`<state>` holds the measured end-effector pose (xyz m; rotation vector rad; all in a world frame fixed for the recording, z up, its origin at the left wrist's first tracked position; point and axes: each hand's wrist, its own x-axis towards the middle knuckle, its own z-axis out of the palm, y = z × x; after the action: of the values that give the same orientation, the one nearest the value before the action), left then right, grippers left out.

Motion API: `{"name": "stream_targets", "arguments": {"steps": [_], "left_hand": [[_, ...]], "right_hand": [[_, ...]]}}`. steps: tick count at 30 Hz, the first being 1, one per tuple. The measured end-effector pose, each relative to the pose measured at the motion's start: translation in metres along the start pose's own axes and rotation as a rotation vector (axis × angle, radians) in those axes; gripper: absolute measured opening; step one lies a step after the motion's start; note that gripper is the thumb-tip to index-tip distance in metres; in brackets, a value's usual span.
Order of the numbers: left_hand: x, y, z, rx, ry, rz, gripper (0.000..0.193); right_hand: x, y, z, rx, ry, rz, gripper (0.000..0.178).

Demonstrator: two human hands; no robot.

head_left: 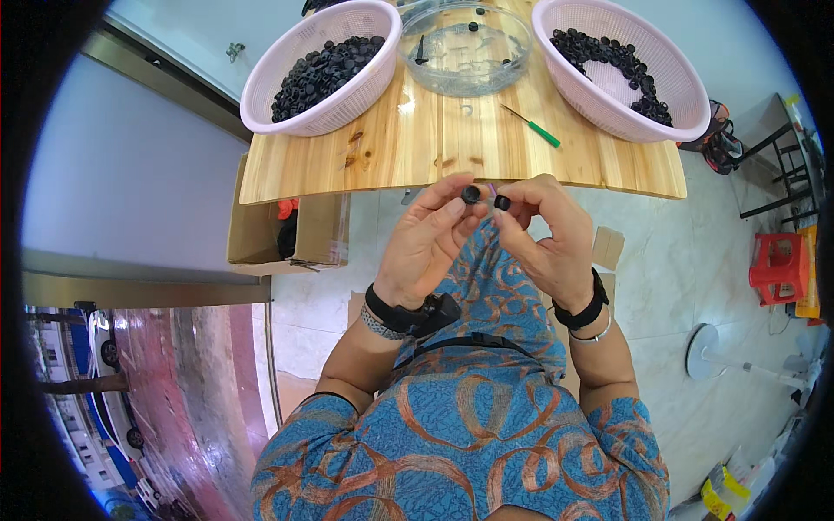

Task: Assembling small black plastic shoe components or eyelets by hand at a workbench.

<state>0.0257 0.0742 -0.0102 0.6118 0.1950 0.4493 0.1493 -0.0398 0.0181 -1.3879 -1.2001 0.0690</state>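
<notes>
Left hand [427, 243] pinching a small black ring [470, 194], hole facing up toward the camera. Right hand [547, 239] clamped on a black cap [502, 203], just off the wooden table's [452, 143] near edge.

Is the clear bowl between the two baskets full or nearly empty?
Nearly empty: the clear bowl holds only a few small black parts, its bottom showing through.

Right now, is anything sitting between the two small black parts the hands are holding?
Nothing visible. The left hand pinches one black part, the right hand the other black part; only a narrow gap separates them, above the table edge.
</notes>
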Motion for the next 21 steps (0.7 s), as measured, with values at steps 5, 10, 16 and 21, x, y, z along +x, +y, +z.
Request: {"name": "stream_targets", "arguments": {"steps": [5,10,16,21], "left_hand": [[-0.0007,0.001,-0.0018,0.057,-0.018,0.012,0.025],[0.0009,0.0004,-0.0039,-0.043,-0.044,-0.058,0.026],[0.0006,0.0,-0.0068,-0.067,-0.022,-0.049,0.023],[-0.0005,-0.0016,-0.0022,-0.015,-0.004,0.006,0.022]], "right_hand": [[0.0019,0.0001,0.0008,0.004,-0.037,0.01,0.018],[0.0016,0.0005,0.0023,0.014,-0.038,0.05,0.017],[0.0003,0.0016,0.004,0.085,-0.011,0.09,0.017],[0.0001,0.0005,0.0048,0.064,-0.016,0.093,0.016]]}}
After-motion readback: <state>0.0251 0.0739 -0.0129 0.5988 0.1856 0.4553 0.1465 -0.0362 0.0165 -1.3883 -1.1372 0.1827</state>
